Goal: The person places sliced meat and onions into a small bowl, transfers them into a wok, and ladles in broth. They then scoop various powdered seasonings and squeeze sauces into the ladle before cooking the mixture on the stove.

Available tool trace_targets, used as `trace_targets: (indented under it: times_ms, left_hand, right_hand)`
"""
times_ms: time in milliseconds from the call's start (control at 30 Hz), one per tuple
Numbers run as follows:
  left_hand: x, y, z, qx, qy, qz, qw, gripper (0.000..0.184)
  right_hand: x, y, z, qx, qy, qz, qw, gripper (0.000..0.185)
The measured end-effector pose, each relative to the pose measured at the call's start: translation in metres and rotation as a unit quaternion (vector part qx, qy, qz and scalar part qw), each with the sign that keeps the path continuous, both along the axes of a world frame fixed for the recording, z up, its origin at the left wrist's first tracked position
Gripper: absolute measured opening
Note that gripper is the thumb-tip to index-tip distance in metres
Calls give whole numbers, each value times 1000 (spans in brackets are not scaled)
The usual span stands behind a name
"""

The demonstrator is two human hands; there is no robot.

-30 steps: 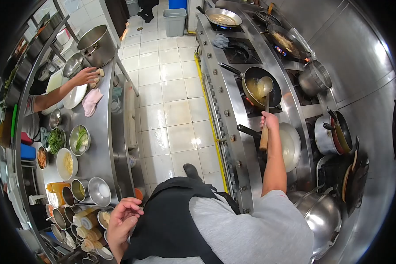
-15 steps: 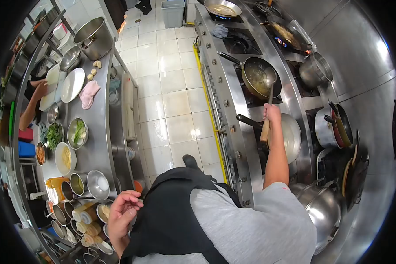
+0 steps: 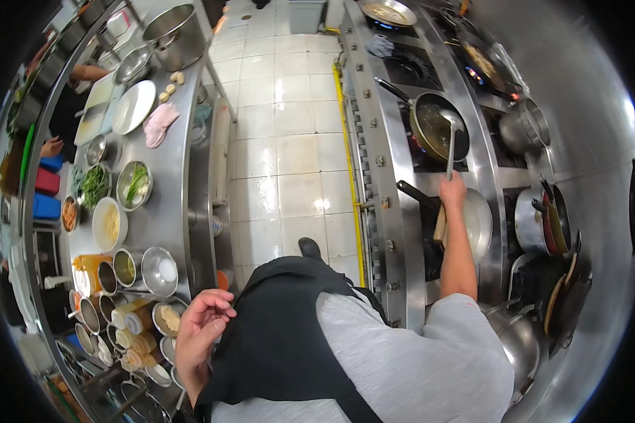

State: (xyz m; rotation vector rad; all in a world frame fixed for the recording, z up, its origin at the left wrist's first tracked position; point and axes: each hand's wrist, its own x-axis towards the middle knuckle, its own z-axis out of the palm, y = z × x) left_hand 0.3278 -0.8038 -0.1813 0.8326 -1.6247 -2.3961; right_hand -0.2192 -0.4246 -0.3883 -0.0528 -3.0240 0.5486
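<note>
My right hand [image 3: 453,190] is closed around a ladle [image 3: 450,149] with a metal shaft and a wooden handle end. The ladle's bowl is over the far right part of a dark frying pan [image 3: 425,138], which holds a shallow, yellowish liquid and sits on a burner. Under my right forearm is a second, pale-bottomed pan [image 3: 478,229] with a black handle. My left hand [image 3: 203,331] hangs in front of my black apron [image 3: 282,338], fingers loosely bent and apart, holding nothing.
The left steel counter [image 3: 164,218] carries bowls of greens, sauces, squeeze bottles, a white plate [image 3: 134,107] and a pink cloth [image 3: 161,125]. Lit burners heat pans at the far right. A yellow pipe [image 3: 348,155] runs along the stove front. A co-worker's hand [image 3: 51,146] shows beyond the counter.
My view has shifted, so the scene sits farther right. The ladle's bowl has moved slightly toward the pan's far side and shows more clearly. A co-worker's hand has left the cutting board.
</note>
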Motion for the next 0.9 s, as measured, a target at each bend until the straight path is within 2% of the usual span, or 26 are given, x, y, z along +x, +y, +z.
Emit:
trace_targets:
  times_ms: [67,100,133,200,267,300,333,433,500,733,800,867,900]
  left_hand:
    - [5,3,-1,13,5,10,1000,29]
    - [6,6,-2,23,10,0,1000,28]
    - [8,6,-7,24,9,5,1000,27]
    - [18,8,-20,17,38,-24,999,30]
    - [26,7,-24,-41,48,-42,997,31]
    - [31,5,-23,-98,54,-43,993,30]
    - [38,3,-15,-79,63,-30,994,28]
    - [74,-3,4,-122,1,0,993,31]
    - [95,-11,14,-175,-22,7,984,36]
    - [206,-21,65,-315,-53,143,937,32]
    - [246,-20,95,-378,-80,228,894,28]
    - [288,-19,142,-524,-172,356,754,27]
    - [306,-19,160,-545,-185,463,674,29]
  right_hand:
    - [1,3,-6,44,-17,17,999,50]
    - [-17,21,-39,130,33,40,990,53]
    - [-7,-3,-17,142,-47,-8,989,53]
    - [-40,26,-47,73,-120,60,988,52]
    - [-62,-14,-53,65,-104,155,980,52]
    - [-59,-46,-44,62,-83,196,975,52]
    - [-45,-79,-26,58,-65,231,969,52]
    - [-7,-158,22,48,-53,312,947,52]
    - [7,-192,40,52,-67,350,933,53]
    - [36,-275,72,75,-115,449,883,55]
    - [37,-288,78,83,-126,462,874,56]
    - [40,-296,83,91,-133,470,868,57]
    - [39,-298,85,94,-138,473,865,57]
